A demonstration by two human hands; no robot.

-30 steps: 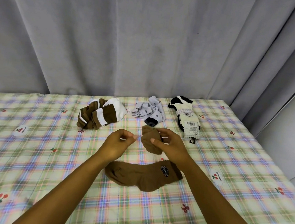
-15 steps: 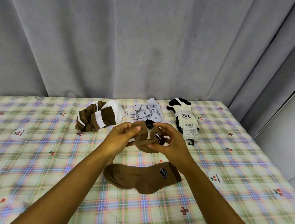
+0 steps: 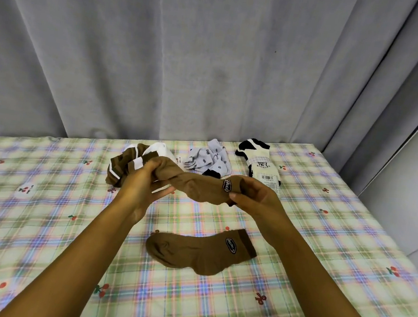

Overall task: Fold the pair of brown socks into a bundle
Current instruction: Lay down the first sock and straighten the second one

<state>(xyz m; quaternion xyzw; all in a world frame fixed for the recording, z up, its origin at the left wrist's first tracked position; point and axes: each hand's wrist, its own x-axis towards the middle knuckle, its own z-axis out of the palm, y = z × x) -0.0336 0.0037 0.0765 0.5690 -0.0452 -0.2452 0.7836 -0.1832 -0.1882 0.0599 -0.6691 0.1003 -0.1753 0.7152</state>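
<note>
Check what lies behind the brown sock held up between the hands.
Behind the held sock sit a brown-and-white striped pair and a grey patterned pair on the checked cloth. The left hand and sock cover part of the striped pair.

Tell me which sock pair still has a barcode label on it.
The black and cream pair, far right of the back row; no other pair shows a label.
</note>
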